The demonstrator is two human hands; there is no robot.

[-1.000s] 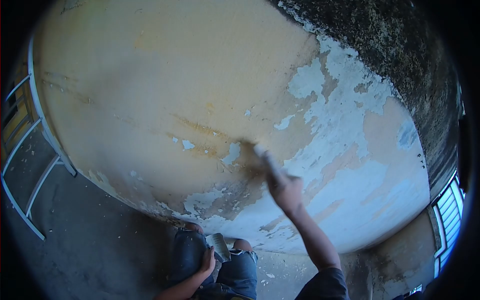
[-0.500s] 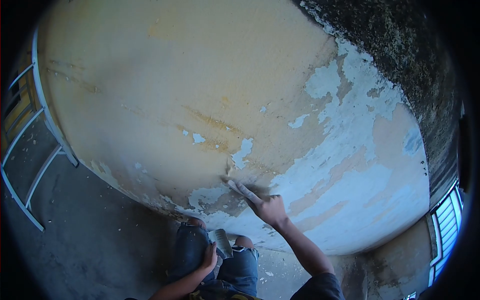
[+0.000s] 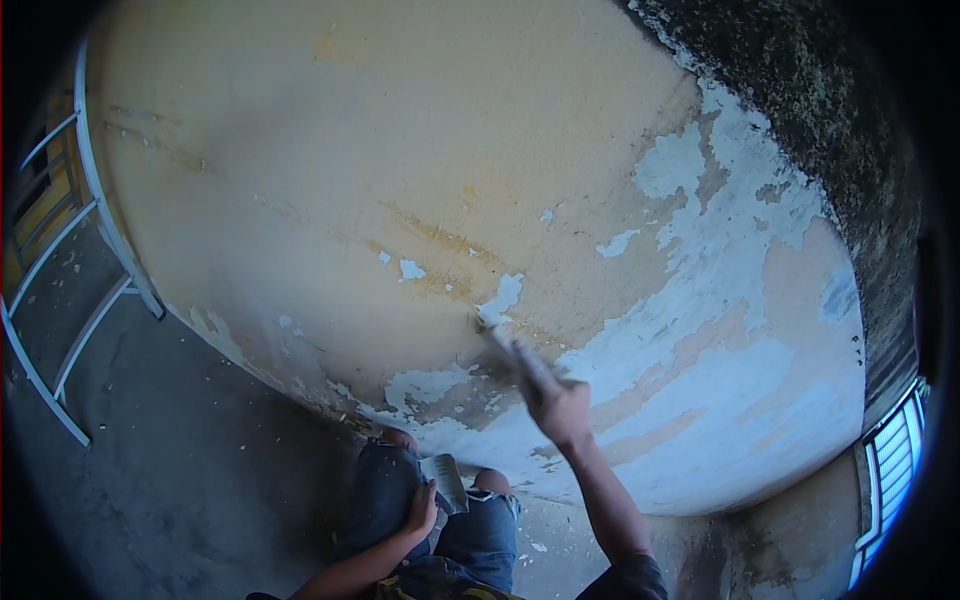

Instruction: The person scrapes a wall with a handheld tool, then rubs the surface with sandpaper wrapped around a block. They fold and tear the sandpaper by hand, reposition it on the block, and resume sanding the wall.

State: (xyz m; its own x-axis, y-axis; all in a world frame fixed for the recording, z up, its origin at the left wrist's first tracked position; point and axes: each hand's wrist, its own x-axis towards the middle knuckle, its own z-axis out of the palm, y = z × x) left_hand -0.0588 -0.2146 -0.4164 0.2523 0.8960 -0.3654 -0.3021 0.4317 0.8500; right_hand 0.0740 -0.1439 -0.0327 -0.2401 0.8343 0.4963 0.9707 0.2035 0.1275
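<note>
My right hand grips the handle of a scraper, slightly smeared by motion. Its tip meets the wall just below a small pale patch of bare plaster. Down by my knees, my left hand is closed on a wide-bladed putty knife resting over my thigh, its blade pointing up between the knees. Yellowish paint covers much of the wall. Flaked-off areas show pale blue-white plaster at the lower right.
A white metal ladder-like frame stands at the left. Grey concrete floor below carries scattered paint flakes. Dark, mould-stained wall surface fills the upper right. A barred window or gate is at the far right.
My right hand and scraper have shifted up and right along the wall, closer to the small bare patch. My left hand keeps the putty knife in place. The view has tilted slightly.
</note>
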